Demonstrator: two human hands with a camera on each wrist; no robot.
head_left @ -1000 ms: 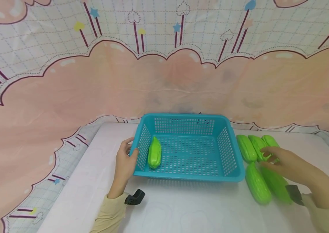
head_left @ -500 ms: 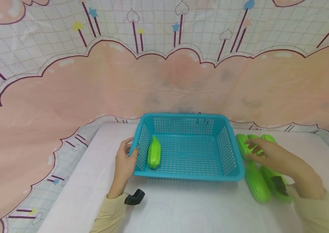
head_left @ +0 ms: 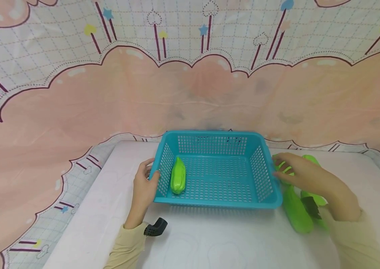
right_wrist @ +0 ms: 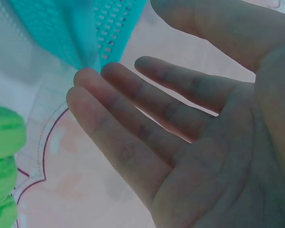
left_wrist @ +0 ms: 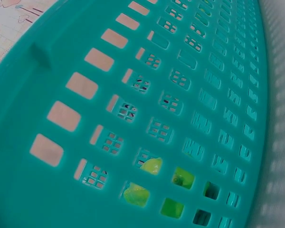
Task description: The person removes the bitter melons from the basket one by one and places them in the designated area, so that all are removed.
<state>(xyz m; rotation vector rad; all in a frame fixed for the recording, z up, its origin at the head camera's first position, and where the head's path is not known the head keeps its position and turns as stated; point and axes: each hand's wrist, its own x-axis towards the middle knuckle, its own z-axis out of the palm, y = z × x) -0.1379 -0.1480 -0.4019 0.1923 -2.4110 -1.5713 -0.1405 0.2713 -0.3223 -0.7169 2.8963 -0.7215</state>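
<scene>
A blue-green plastic basket (head_left: 215, 205) with perforated walls stands on the table. My left hand (head_left: 145, 187) grips its left rim, thumb on the inner side and fingers outside. Inside lies one ribbed green gourd (head_left: 178, 177), close to the left wall; bits of green show through the holes in the left wrist view. At the basket's right edge hovers my right hand (head_left: 297, 170), its fingers spread and nothing held, over more green gourds (head_left: 296, 211). In the right wrist view the right fingertips (right_wrist: 80, 97) come near the basket's rim (right_wrist: 85, 57); contact cannot be told.
Several green gourds lie to the right of the basket, partly covered by my right hand and forearm. A patterned cloth (head_left: 203, 97) hangs behind the white table (head_left: 190, 239). Each wrist wears a black band (head_left: 156, 228).
My right hand has moved left, from above the gourds toward the basket's right rim. The left hand, the basket and the gourd inside stay where they were.
</scene>
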